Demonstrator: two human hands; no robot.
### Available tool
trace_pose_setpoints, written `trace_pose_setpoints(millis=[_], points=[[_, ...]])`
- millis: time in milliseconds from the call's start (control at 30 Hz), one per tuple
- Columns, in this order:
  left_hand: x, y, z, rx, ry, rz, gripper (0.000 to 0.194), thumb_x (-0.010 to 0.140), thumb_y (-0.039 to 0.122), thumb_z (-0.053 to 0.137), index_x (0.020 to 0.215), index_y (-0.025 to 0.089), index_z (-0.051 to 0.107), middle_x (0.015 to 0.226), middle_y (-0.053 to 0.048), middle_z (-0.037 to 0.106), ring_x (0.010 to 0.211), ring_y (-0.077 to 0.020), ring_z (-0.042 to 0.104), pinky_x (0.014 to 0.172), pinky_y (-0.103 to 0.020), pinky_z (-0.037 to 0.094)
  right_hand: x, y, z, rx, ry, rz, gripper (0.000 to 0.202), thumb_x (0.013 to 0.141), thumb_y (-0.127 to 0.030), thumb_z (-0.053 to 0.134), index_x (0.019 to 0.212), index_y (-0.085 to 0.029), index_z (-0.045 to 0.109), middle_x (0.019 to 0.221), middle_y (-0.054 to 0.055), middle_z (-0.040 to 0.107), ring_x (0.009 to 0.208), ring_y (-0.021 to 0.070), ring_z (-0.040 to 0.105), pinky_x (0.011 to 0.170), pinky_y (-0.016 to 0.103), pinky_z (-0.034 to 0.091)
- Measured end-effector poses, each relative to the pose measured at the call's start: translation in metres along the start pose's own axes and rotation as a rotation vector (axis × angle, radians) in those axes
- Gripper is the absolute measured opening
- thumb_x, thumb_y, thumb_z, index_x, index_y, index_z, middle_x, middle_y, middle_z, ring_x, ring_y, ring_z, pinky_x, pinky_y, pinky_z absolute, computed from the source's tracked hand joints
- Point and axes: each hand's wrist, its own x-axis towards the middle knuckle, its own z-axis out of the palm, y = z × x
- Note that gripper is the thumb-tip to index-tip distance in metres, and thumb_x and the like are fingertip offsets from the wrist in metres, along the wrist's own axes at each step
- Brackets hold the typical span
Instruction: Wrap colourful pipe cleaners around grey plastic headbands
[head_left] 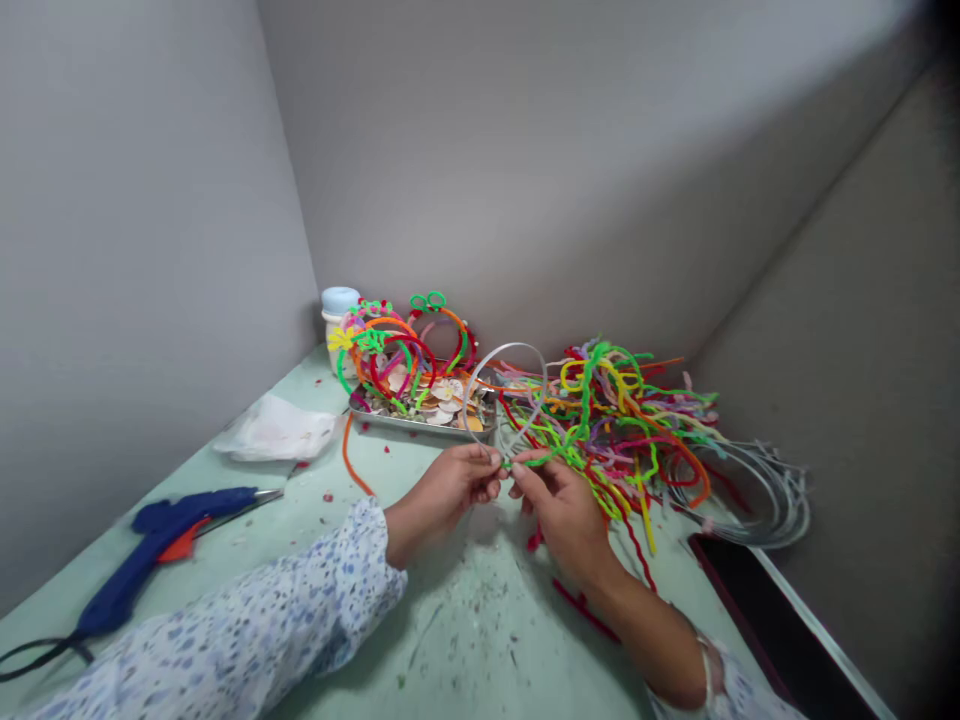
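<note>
Above the table, my left hand (459, 482) is closed, its fingertips pinching the lower end of a thin silvery-white headband (545, 378) whose loop rises above the hands. A bright green pipe cleaner (540, 462) runs from the band's end to my right hand (564, 510). The right thumb and fingers grip it close to the left fingertips. It appears to meet the band between my two hands; the exact wrap is too small to make out. Farther right, the green strand merges visually with a pile of coloured pipe cleaners (622, 385).
Finished pipe-cleaner headbands (397, 345) stand on a metal tray (420, 428) of small decorations. A lidded bottle (341, 300) is behind. At left lie a plastic bag (277, 430) and blue glue gun (161, 545); at right, bare headbands (787, 510) and a dark phone-like slab (780, 620).
</note>
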Motion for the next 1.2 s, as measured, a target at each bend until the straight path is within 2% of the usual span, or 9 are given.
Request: trace_pose_setpoints(millis=[233,400,467,533,600,700,800,933,1200], points=[[-0.01,-0.008,-0.004,0.028,-0.009,-0.013,0.009,0.069,0.015,0.066,0.072,0.011,0.058,0.062,0.001,0.053,0.051,-0.006,0.048,0.049,-0.018,0.033,-0.024,0.018,0.009,-0.026,0.065,-0.069,0.023,0.085,-0.042,0.058,0.093,-0.02,0.059,0.07,0.0,0.061,0.061,0.014,0.058,0.051,0.023,0.044],[-0.002,0.045,0.005,0.033,0.023,0.127,0.005,0.075,0.013,0.06,0.072,0.011,0.057,0.066,0.0,0.055,0.053,-0.0052,0.049,0.052,-0.016,0.037,-0.029,0.026,0.013,0.028,0.106,-0.101,0.025,0.086,-0.039,0.058,0.104,-0.023,0.054,0.089,0.001,0.061,0.072,0.0138,0.06,0.057,0.024,0.046],[0.001,0.067,0.017,0.027,0.023,0.212,0.006,0.078,0.013,0.058,0.073,0.011,0.057,0.068,0.0,0.055,0.054,-0.0048,0.05,0.053,-0.016,0.039,-0.029,0.029,0.014,0.051,0.095,-0.097,0.025,0.086,-0.04,0.058,0.105,-0.023,0.053,0.091,0.001,0.06,0.071,0.0128,0.059,0.058,0.023,0.045],[0.001,0.075,0.034,0.036,0.046,0.249,0.009,0.08,0.014,0.057,0.072,0.011,0.056,0.068,-0.001,0.056,0.053,-0.0045,0.05,0.053,-0.016,0.038,-0.029,0.032,0.014,0.078,0.101,-0.08,0.025,0.086,-0.04,0.058,0.104,-0.023,0.054,0.089,0.001,0.059,0.068,0.0119,0.058,0.056,0.023,0.045],[0.0,0.064,0.053,0.052,0.068,0.254,0.013,0.081,0.013,0.054,0.069,0.012,0.054,0.063,0.001,0.054,0.049,-0.0045,0.048,0.05,-0.016,0.036,-0.028,0.034,0.012,0.107,0.111,-0.05,0.026,0.086,-0.041,0.057,0.104,-0.023,0.055,0.084,0.0,0.06,0.064,0.0116,0.055,0.054,0.022,0.043],[-0.003,0.026,0.075,0.076,0.097,0.122,0.016,0.082,0.015,0.048,0.066,0.015,0.05,0.051,0.004,0.048,0.041,-0.0054,0.041,0.043,-0.018,0.029,-0.026,0.035,0.009,0.162,0.124,-0.037,0.028,0.084,-0.044,0.058,0.101,-0.022,0.057,0.074,-0.001,0.059,0.061,0.0124,0.053,0.053,0.023,0.043],[-0.005,-0.01,0.079,0.028,0.161,0.113,0.01,0.08,0.016,0.048,0.071,0.017,0.048,0.049,0.006,0.047,0.038,-0.0057,0.038,0.044,-0.019,0.03,-0.025,0.035,0.004,0.224,0.156,-0.044,0.031,0.08,-0.047,0.062,0.095,-0.021,0.058,0.078,0.001,0.061,0.065,0.0134,0.055,0.057,0.024,0.046],[-0.005,-0.028,0.058,0.048,0.168,0.167,0.007,0.077,0.024,0.054,0.075,0.018,0.049,0.048,0.006,0.047,0.039,-0.0081,0.041,0.044,-0.02,0.031,-0.026,0.037,-0.006,0.249,0.159,0.04,0.028,0.081,-0.045,0.061,0.095,-0.021,0.057,0.071,-0.002,0.059,0.054,0.0104,0.05,0.047,0.021,0.042],[0.001,-0.039,0.014,-0.013,0.182,0.014,0.013,0.066,0.021,0.065,0.07,0.013,0.055,0.066,0.0,0.054,0.05,-0.0059,0.045,0.049,-0.019,0.031,-0.024,0.047,-0.01,0.144,0.014,0.074,0.024,0.085,-0.044,0.057,0.086,-0.02,0.055,0.063,-0.004,0.056,0.048,0.0093,0.048,0.044,0.021,0.04]])
